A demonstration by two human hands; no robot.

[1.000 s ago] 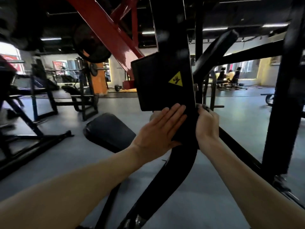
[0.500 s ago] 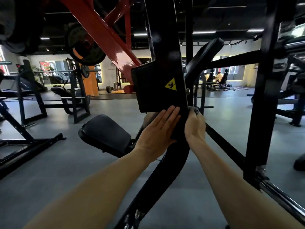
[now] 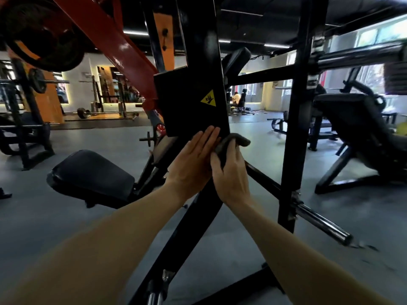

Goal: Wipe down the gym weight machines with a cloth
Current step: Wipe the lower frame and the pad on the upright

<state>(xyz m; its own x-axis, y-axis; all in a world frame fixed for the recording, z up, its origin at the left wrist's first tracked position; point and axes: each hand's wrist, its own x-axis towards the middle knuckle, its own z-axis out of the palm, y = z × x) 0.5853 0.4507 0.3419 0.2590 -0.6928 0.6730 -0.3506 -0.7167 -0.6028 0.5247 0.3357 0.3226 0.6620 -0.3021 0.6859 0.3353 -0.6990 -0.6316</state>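
Observation:
A black steel post (image 3: 199, 51) of the weight machine rises in front of me, with a black plate (image 3: 182, 102) carrying a yellow warning sticker (image 3: 208, 99). My left hand (image 3: 193, 164) lies flat on the post just under the plate, fingers straight. My right hand (image 3: 231, 172) grips a dark grey cloth (image 3: 233, 142) against the post's right side, and a fold of the cloth bulges above my fingers. The red lever arm (image 3: 105, 36) slopes up to the left.
A black padded seat (image 3: 92, 175) sits low at the left. A second black upright (image 3: 297, 111) and a chrome peg (image 3: 321, 223) stand at the right. An inclined bench (image 3: 356, 128) is farther right, racks and a weight plate (image 3: 44, 34) at the left.
My view has swung right and closer to the post. My right hand has slid in beside the left hand, and the grey cloth now shows above its fingers.

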